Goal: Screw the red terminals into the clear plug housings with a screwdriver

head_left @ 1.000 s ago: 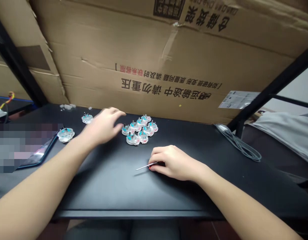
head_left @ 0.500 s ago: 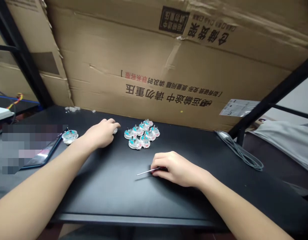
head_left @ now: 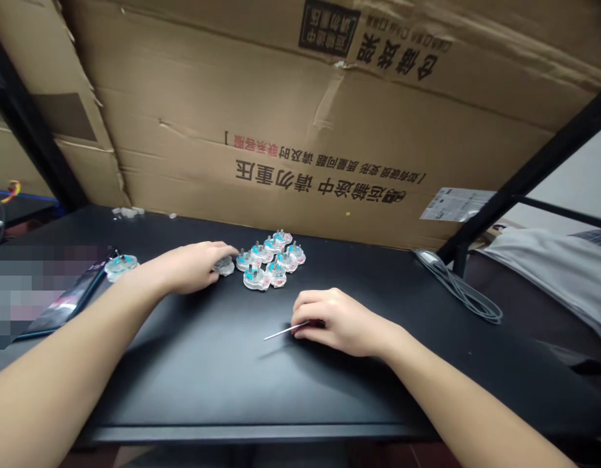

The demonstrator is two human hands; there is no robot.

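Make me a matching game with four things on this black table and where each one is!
Things:
1. metal pin
2. grey cable
3. plug cluster
4. loose plug

Places:
A. lying on the right side of the table
B. held by the fingers of the left hand
C. pinched in the right hand
D. bunched mid-table, in front of the cardboard box

Pairs: 1-C, 2-A, 3-D, 4-B
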